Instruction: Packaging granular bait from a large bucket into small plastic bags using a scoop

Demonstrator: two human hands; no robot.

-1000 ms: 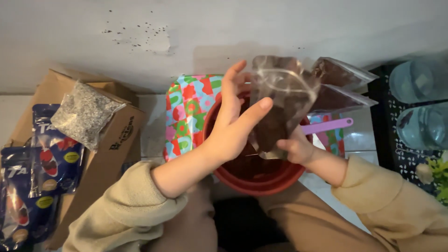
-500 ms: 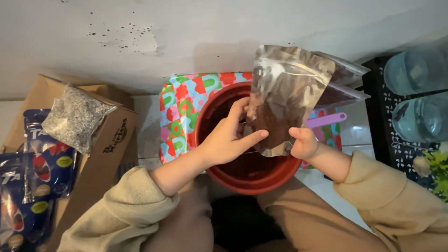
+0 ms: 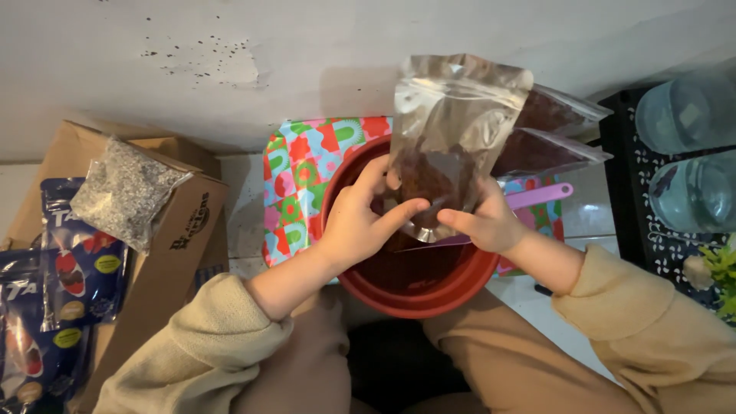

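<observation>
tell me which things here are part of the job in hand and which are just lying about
In use:
clear bag of dark soil, held upright over the pot by the left hand and right hand
red pot

Lying about:
cardboard box
bag of grey grit
blue packets
water bottles
two more soil bags

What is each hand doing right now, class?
Left hand: closed on the clear plastic bag of dark soil, over the red pot.
Right hand: closed on the same bag's lower edge.
</observation>
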